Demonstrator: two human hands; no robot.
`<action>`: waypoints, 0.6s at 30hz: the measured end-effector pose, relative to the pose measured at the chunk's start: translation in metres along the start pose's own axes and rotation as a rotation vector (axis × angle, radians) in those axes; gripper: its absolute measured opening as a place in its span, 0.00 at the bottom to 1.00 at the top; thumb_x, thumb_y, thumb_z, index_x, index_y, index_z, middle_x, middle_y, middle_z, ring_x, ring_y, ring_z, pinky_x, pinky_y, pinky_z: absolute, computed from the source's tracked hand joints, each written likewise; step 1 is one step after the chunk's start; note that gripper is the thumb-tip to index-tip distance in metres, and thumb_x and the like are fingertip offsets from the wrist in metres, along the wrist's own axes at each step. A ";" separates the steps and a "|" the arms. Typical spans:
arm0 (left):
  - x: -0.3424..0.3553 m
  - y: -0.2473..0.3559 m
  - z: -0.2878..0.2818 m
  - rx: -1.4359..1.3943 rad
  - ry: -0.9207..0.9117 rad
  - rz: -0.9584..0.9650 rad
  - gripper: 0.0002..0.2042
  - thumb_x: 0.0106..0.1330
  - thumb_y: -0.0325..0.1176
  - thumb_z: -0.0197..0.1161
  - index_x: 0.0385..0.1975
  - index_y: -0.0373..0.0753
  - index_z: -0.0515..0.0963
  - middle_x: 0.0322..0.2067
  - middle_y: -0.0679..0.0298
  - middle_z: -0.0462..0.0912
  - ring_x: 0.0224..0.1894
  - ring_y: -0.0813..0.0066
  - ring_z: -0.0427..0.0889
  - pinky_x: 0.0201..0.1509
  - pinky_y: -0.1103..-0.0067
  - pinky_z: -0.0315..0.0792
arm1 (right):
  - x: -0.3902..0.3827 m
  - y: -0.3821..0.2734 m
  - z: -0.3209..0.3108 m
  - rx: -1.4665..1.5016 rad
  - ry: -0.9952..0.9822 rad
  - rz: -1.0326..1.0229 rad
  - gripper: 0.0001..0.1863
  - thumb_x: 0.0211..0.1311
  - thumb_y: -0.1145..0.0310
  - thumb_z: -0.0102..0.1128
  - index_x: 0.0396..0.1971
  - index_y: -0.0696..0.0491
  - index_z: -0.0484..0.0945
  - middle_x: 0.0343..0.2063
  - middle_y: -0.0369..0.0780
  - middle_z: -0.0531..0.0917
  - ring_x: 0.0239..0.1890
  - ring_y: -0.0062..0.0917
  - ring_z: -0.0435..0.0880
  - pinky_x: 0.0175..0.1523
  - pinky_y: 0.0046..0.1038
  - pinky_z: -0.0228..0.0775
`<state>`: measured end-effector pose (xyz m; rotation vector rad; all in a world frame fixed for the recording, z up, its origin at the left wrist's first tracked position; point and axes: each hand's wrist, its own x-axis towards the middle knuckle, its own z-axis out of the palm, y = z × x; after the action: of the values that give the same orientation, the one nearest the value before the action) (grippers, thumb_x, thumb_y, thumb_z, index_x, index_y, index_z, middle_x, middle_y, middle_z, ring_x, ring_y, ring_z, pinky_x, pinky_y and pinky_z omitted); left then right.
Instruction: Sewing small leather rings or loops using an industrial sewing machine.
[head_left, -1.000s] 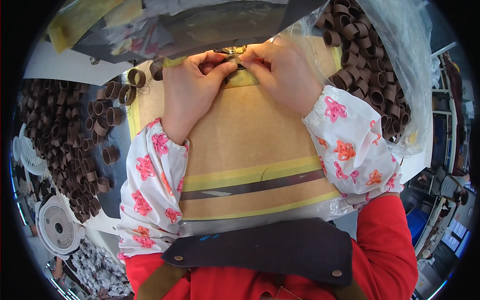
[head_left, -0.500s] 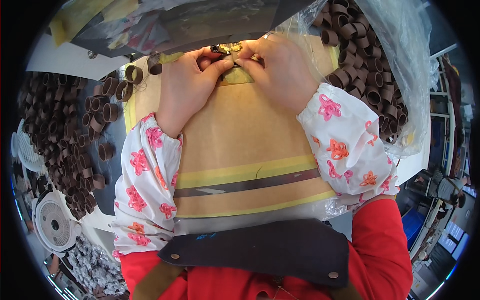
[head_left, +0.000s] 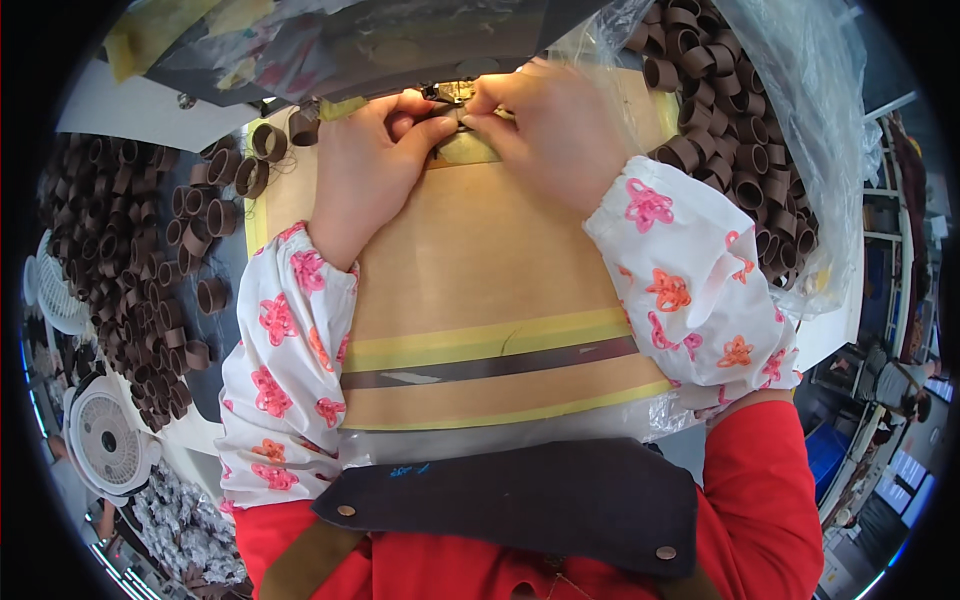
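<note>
Beneath the lit presser foot [head_left: 446, 93] of a sewing machine [head_left: 400, 50], both my hands meet fingertip to fingertip. My left hand [head_left: 372, 165] is closed, thumb and index finger pinching the left side of a small brown piece [head_left: 459, 117]. On its right side, my right hand [head_left: 555, 130] pinches with thumb and forefinger. Most of this piece is hidden by the fingers, so its full shape does not show. Both wrists rest over the tan work surface [head_left: 480, 250], just in front of the needle area.
Many brown rings [head_left: 130, 270] lie heaped on the left, some near the machine. More brown rings [head_left: 745, 150] fill a clear plastic bag [head_left: 820, 130] at the right. Yellow tape [head_left: 480, 345] crosses the tan surface. A white fan [head_left: 108, 440] stands at the lower left.
The right hand has shifted slightly left and its fingers sit a little differently. The left hand keeps nearly the same pinch. The whole view has moved slightly.
</note>
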<state>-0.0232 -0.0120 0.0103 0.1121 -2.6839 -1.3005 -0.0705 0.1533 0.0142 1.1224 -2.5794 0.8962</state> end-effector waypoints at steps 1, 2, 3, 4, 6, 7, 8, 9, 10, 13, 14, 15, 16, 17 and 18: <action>-0.001 -0.002 -0.001 -0.008 0.004 -0.020 0.11 0.50 0.36 0.65 0.27 0.33 0.79 0.12 0.67 0.73 0.15 0.82 0.70 0.21 0.83 0.63 | 0.000 0.001 0.002 -0.001 0.004 -0.009 0.04 0.46 0.68 0.57 0.20 0.52 0.74 0.22 0.36 0.76 0.32 0.31 0.76 0.38 0.33 0.63; -0.002 -0.003 0.000 -0.011 0.016 0.002 0.11 0.50 0.36 0.65 0.26 0.33 0.78 0.12 0.67 0.73 0.15 0.82 0.70 0.21 0.83 0.63 | 0.000 0.002 0.004 -0.002 0.009 -0.018 0.04 0.46 0.68 0.57 0.20 0.51 0.73 0.23 0.36 0.76 0.32 0.31 0.75 0.38 0.33 0.63; -0.001 -0.005 0.002 -0.019 0.027 0.027 0.11 0.50 0.36 0.65 0.26 0.33 0.78 0.12 0.67 0.73 0.15 0.82 0.70 0.21 0.82 0.63 | -0.001 0.003 0.006 -0.009 0.012 -0.024 0.04 0.47 0.68 0.57 0.20 0.51 0.73 0.23 0.36 0.76 0.31 0.31 0.75 0.38 0.33 0.63; 0.000 -0.006 0.004 -0.027 0.036 0.051 0.11 0.50 0.36 0.64 0.25 0.33 0.78 0.12 0.67 0.73 0.15 0.81 0.70 0.21 0.82 0.63 | -0.002 0.004 0.005 0.005 0.011 -0.006 0.04 0.47 0.68 0.57 0.20 0.51 0.73 0.23 0.36 0.76 0.31 0.31 0.75 0.38 0.33 0.63; 0.000 -0.001 0.003 0.018 0.007 0.063 0.10 0.52 0.33 0.64 0.27 0.32 0.77 0.14 0.73 0.70 0.17 0.88 0.66 0.21 0.87 0.60 | -0.005 0.005 0.000 0.033 0.009 0.029 0.05 0.47 0.68 0.57 0.19 0.51 0.73 0.24 0.36 0.76 0.32 0.31 0.75 0.38 0.33 0.63; 0.000 0.001 0.003 0.041 -0.007 0.070 0.09 0.53 0.31 0.64 0.27 0.32 0.77 0.15 0.75 0.69 0.19 0.91 0.64 0.21 0.89 0.59 | -0.005 0.005 0.001 0.022 0.022 0.018 0.04 0.47 0.68 0.57 0.19 0.51 0.73 0.24 0.37 0.76 0.31 0.32 0.75 0.38 0.34 0.63; -0.001 0.000 0.004 0.026 0.004 0.061 0.10 0.51 0.33 0.65 0.26 0.32 0.77 0.14 0.72 0.70 0.17 0.87 0.67 0.21 0.86 0.61 | -0.006 0.003 0.004 0.009 0.036 0.008 0.04 0.47 0.68 0.57 0.19 0.51 0.73 0.24 0.37 0.76 0.31 0.32 0.75 0.37 0.34 0.64; 0.001 0.000 0.004 0.011 0.015 0.069 0.11 0.50 0.35 0.65 0.26 0.32 0.77 0.13 0.68 0.72 0.16 0.82 0.69 0.21 0.83 0.63 | -0.004 0.003 0.002 -0.013 0.064 -0.002 0.04 0.47 0.68 0.57 0.20 0.51 0.73 0.24 0.37 0.76 0.31 0.33 0.75 0.37 0.34 0.64; 0.003 0.001 0.005 -0.004 0.024 0.080 0.12 0.49 0.37 0.65 0.25 0.32 0.77 0.12 0.65 0.74 0.15 0.78 0.71 0.22 0.80 0.65 | -0.003 0.005 0.002 0.042 0.090 -0.028 0.05 0.46 0.69 0.58 0.20 0.53 0.73 0.23 0.38 0.75 0.29 0.33 0.75 0.34 0.33 0.64; 0.004 0.003 0.001 0.087 0.045 0.116 0.13 0.49 0.38 0.65 0.24 0.32 0.77 0.13 0.64 0.74 0.15 0.77 0.72 0.22 0.80 0.65 | -0.003 0.013 0.005 0.168 0.135 -0.054 0.05 0.46 0.70 0.59 0.20 0.55 0.74 0.21 0.41 0.75 0.25 0.34 0.75 0.29 0.32 0.65; 0.005 0.004 0.001 0.087 0.026 0.116 0.13 0.49 0.37 0.65 0.25 0.32 0.77 0.13 0.67 0.73 0.16 0.79 0.70 0.22 0.81 0.65 | -0.004 0.014 0.005 0.187 0.129 -0.022 0.05 0.46 0.70 0.59 0.20 0.55 0.74 0.21 0.41 0.75 0.26 0.34 0.75 0.30 0.32 0.66; 0.005 0.000 -0.002 0.045 -0.018 0.109 0.12 0.49 0.36 0.66 0.25 0.32 0.77 0.13 0.68 0.71 0.16 0.80 0.69 0.22 0.81 0.64 | -0.003 0.014 0.007 0.219 0.117 0.006 0.05 0.46 0.70 0.59 0.20 0.55 0.74 0.22 0.41 0.75 0.26 0.35 0.76 0.30 0.32 0.66; 0.005 -0.004 -0.006 0.010 -0.063 0.100 0.12 0.48 0.35 0.66 0.25 0.32 0.76 0.14 0.69 0.70 0.17 0.81 0.68 0.22 0.82 0.64 | -0.004 0.009 0.005 0.226 0.065 0.057 0.05 0.46 0.70 0.59 0.20 0.55 0.74 0.22 0.42 0.76 0.26 0.35 0.76 0.30 0.31 0.67; 0.003 -0.004 -0.008 -0.024 -0.110 0.090 0.11 0.48 0.34 0.67 0.25 0.33 0.76 0.14 0.70 0.69 0.17 0.82 0.66 0.22 0.83 0.63 | -0.009 0.002 0.001 0.232 0.015 0.108 0.05 0.46 0.70 0.59 0.20 0.55 0.75 0.23 0.42 0.76 0.27 0.36 0.76 0.31 0.31 0.67; -0.006 -0.005 -0.014 -0.022 -0.160 0.134 0.11 0.48 0.33 0.67 0.24 0.33 0.75 0.14 0.71 0.67 0.18 0.83 0.64 0.23 0.84 0.61 | -0.014 -0.003 0.003 0.250 -0.023 0.065 0.06 0.46 0.69 0.59 0.22 0.56 0.75 0.23 0.42 0.76 0.26 0.35 0.76 0.31 0.31 0.67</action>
<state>-0.0153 -0.0249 0.0141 -0.1798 -2.7513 -1.3501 -0.0580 0.1583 0.0080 1.1196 -2.5895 1.2565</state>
